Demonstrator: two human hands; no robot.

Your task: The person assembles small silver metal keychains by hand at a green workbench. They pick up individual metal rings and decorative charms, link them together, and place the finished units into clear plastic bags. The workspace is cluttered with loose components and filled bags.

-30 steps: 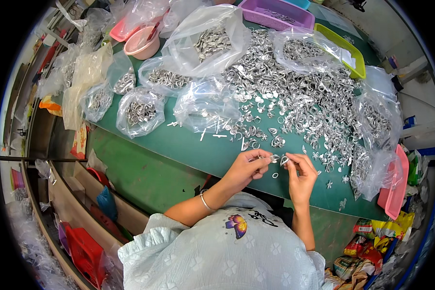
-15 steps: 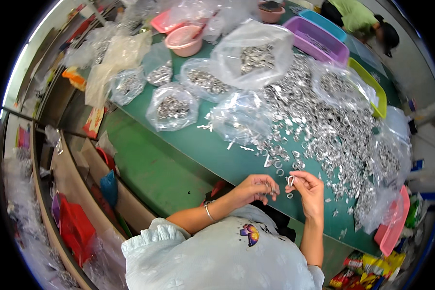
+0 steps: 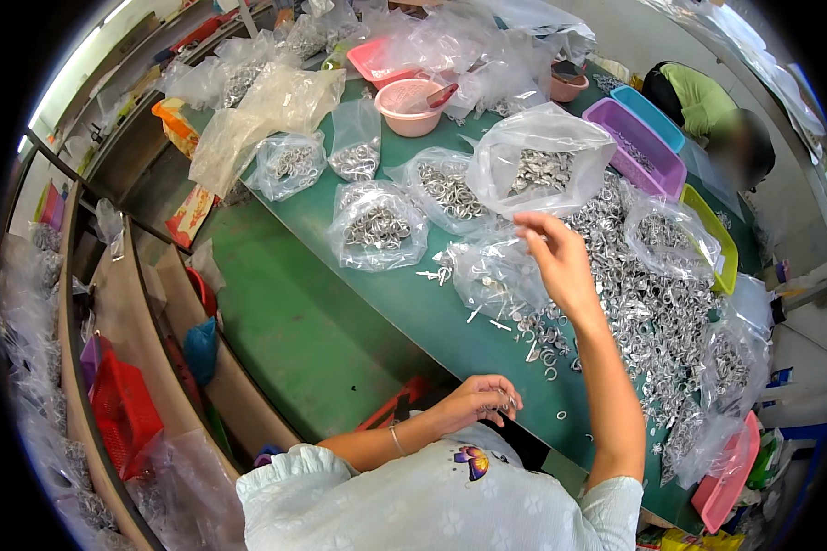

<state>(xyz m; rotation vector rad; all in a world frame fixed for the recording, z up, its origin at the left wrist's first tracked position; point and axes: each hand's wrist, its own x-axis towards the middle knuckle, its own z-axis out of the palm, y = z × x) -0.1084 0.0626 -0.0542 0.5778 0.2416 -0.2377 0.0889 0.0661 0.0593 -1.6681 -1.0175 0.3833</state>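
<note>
My left hand (image 3: 483, 400) is held in front of my body near the table edge, fingers curled around small silvery metal pieces (image 3: 508, 401). Stretched out over the table, my right hand (image 3: 559, 262) has its fingers extended and thumb apart, with nothing visible in it. Its fingertips are just below the mouth of a large clear bag (image 3: 493, 174) of silvery pieces. A flatter clear bag (image 3: 496, 280) with a few pieces lies left of that wrist. To the right spreads a big heap of loose silvery metal parts (image 3: 648, 317). One small ring (image 3: 561, 415) lies alone near the front edge.
More clear bags (image 3: 377, 230) of metal parts stand along the table's left side. Pink (image 3: 412, 108), purple (image 3: 643, 151), blue and green (image 3: 721, 248) plastic containers stand beyond. A pink tray (image 3: 728, 487) sits at the right edge. A person in green (image 3: 703, 101) bends at the far right.
My right hand has moved from beside the left hand, where it pinched a small ring, forward to the bags; the ring no longer shows. The left hand stays near my body. The view has shifted.
</note>
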